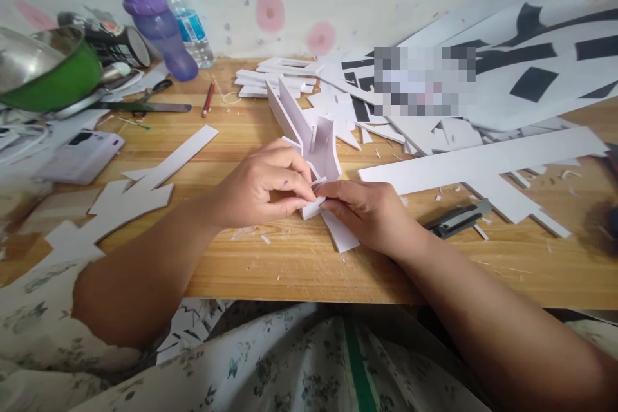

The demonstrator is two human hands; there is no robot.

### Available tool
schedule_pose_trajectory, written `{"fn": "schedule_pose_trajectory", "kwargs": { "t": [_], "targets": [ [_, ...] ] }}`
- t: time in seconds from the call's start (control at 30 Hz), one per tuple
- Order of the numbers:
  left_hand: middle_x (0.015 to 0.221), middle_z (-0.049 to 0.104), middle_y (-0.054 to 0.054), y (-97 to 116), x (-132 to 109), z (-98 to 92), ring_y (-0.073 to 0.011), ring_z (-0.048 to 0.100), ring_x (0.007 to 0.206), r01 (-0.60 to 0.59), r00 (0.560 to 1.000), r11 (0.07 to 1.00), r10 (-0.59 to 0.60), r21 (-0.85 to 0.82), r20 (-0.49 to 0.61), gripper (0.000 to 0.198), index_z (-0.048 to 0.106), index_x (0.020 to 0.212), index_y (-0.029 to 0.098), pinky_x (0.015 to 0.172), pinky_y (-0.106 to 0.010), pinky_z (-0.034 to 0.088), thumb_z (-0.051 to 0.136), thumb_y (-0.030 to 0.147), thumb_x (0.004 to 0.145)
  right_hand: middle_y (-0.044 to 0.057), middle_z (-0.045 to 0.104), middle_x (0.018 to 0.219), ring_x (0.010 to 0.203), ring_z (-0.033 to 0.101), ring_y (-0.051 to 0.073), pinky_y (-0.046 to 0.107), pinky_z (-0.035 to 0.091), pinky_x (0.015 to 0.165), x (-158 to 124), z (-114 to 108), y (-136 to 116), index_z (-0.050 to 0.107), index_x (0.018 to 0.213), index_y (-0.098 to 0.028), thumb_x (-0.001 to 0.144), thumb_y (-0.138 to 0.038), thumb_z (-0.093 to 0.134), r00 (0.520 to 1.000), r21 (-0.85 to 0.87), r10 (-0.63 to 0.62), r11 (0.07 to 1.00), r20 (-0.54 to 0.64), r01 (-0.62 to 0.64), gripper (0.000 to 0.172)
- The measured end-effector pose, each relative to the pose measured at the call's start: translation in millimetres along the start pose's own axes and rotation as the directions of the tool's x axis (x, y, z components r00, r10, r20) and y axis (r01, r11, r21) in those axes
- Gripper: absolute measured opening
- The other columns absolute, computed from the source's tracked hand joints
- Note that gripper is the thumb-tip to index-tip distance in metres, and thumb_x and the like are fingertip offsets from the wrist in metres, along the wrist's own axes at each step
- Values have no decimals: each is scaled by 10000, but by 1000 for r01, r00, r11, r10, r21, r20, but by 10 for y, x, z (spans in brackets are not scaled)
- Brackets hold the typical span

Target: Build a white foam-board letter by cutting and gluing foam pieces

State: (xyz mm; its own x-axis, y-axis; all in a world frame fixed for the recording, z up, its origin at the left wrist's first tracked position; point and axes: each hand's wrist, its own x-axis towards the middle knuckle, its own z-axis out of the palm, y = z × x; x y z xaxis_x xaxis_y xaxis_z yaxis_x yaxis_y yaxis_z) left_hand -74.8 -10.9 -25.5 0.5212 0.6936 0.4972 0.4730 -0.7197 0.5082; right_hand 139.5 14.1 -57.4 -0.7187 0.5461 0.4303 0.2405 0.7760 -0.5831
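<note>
A white foam-board model (316, 141) made of several joined strips stands on the wooden table (290, 270) in the middle of the view. My left hand (263, 183) is closed, its fingertips pinching the model's lower edge from the left. My right hand (369, 212) is closed too and pinches the same lower part from the right. The two sets of fingertips meet at the model's base. A flat white strip (340, 235) pokes out from under my right hand.
A grey utility knife (458, 219) lies right of my right hand. Cut white foam-board shapes (145, 187) lie left, long strips (483, 164) right, printed boards (531, 71) behind. A green bowl (43, 71), purple bottle (157, 22), water bottle (193, 29), scissors (157, 89), red pen (208, 98) stand far left.
</note>
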Motion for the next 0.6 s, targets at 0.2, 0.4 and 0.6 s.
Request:
{"fn": "schedule_pose_trajectory", "kwargs": {
  "t": [0.2, 0.4, 0.6],
  "targets": [
    [780, 643, -40, 65, -8, 54, -171, 567, 787, 4, 1000, 995, -2, 95, -24, 83, 681, 743, 217, 761, -343, 458, 630, 223, 808, 18, 728, 941, 791, 669, 142, 216, 470, 687, 6, 1, -14, 651, 1018, -200, 880, -133, 510, 1000, -4, 15, 1000, 12, -15, 208],
    [777, 610, -44, 121, -20, 148, -169, 548, 759, 35, 996, 957, -10, 288, -88, 208, 599, 595, 177, 740, -351, 418, 611, 208, 800, 30, 730, 934, 761, 665, 129, 207, 470, 677, 21, -1, -15, 660, 1011, -181, 896, -148, 521, 1000, 7, -16, 1000, -8, 16, 183],
    [795, 610, -42, 222, -37, 177, -194, 561, 795, -6, 992, 908, 57, 419, -110, 187, 576, 597, 181, 784, -381, 415, 603, 157, 780, 24, 726, 921, 754, 659, 110, 189, 474, 702, -10, 14, -59, 662, 1020, -168, 898, -146, 527, 999, 0, 29, 1000, 31, -29, 184]
  ]
}}
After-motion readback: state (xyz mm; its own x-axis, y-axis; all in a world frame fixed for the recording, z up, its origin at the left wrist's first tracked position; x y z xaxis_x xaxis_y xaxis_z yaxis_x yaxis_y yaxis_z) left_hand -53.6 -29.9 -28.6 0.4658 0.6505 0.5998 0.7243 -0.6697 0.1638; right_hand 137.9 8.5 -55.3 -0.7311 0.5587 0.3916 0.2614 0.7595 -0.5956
